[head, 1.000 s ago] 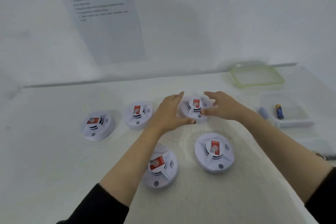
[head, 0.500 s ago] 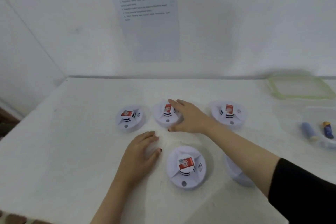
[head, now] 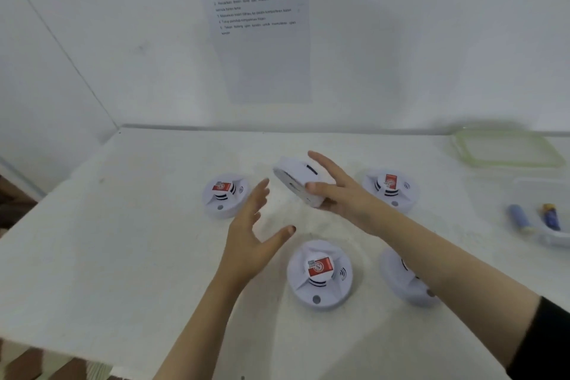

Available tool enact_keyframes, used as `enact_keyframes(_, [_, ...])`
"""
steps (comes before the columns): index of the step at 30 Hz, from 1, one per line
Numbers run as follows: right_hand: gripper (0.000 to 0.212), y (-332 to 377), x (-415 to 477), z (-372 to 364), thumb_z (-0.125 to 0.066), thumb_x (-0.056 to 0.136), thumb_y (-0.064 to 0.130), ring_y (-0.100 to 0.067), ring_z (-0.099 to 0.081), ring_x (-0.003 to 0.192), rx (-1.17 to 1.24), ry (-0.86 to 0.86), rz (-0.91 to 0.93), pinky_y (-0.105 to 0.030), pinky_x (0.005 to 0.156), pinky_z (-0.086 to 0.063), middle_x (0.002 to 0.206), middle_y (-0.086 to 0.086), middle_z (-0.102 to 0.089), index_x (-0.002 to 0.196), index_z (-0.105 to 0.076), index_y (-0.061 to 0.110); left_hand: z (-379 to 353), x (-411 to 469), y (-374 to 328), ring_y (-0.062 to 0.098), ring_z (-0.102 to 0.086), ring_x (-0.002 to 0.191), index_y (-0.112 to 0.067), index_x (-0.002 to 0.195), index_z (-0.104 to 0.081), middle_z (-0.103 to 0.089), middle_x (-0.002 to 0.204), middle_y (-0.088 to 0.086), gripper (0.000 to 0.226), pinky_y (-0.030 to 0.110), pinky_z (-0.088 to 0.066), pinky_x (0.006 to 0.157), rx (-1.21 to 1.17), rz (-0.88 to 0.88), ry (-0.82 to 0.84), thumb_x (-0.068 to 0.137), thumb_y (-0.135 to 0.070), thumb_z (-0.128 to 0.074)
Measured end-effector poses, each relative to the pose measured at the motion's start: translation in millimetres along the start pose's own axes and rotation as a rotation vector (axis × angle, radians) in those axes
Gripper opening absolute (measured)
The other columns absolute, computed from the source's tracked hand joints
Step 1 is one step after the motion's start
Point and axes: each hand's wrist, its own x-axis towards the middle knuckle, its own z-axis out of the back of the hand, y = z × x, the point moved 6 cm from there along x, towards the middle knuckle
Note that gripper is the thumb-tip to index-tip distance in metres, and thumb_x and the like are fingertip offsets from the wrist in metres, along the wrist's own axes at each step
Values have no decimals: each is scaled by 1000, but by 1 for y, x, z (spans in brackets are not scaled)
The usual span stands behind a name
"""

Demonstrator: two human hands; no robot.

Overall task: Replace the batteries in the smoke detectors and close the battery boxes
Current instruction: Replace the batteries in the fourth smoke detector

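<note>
White bench (head: pixel 123 256), printed sheet on the wall behind. Right grip (head: pixel 342 194) clasps a round white plastic smoke detector (head: pixel 296 179) by its rim, tilted, off the bench. Left grip (head: pixel 249 244) splayed, holding nothing, just beside it. Likely step: flipping the unit to reach the battery box. Next: left grip steadies it, cover comes open.

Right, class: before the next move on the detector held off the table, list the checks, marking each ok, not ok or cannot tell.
1. Right hand grips the tilted detector: ok.
2. Left hand free, holding nothing: ok.
3. Tilted detector's battery box in view: cannot tell.
4. Two batteries lying in the clear tray, at hand: ok.
5. Batteries fresh: cannot tell.
6. Front detector clear of both hands: ok.
</note>
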Motion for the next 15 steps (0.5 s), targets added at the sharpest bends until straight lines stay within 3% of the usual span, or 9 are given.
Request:
enact_keyframes(4, [62,9,-26,-14,-60,84,21,-36,-60,112,265,141,68,-47,98,-47,133,2,-56,133,-39,53,-18,5,-36,-19,-38,126,-53,138,-26,-37,139,-34,93,2,-37,96,-125,-61,80,69,-32,-85])
enact_keyframes(7, [66,16,-46,-16,-57,87,23,-41,-62,107,172,129,115,-50,94,-48,132,-2,-57,135,-29,59,-29,7,-54,-8,-41,130,-45,137,-30,-42,141,-23,96,13,-43,100,-165,-92,56,64,-23,-89])
enact_keyframes(9, [69,24,-61,-14,-57,86,25,-34,-61,109,27,74,178,-43,91,-52,133,-5,-55,133,-26,63,-33,6,-60,-4,-46,127,-43,135,-34,-47,137,-21,96,13,-46,96,-176,-111,34,60,-23,-91])
enact_keyframes(12, [69,35,-81,-8,-56,85,25,-14,-59,112,-119,30,271,-28,82,-54,139,4,-47,133,-22,60,-37,3,-70,-3,-50,122,-36,136,-36,-50,134,-18,97,13,-47,91,-174,-143,13,55,-28,-89])
enact_keyframes(15, [71,41,-99,3,-57,84,21,-10,-59,112,-161,-25,317,-28,82,-53,139,3,-47,137,-23,52,-41,-2,-82,-6,-49,119,-34,137,-36,-50,133,-15,102,10,-46,89,-138,-173,15,50,-31,-90])
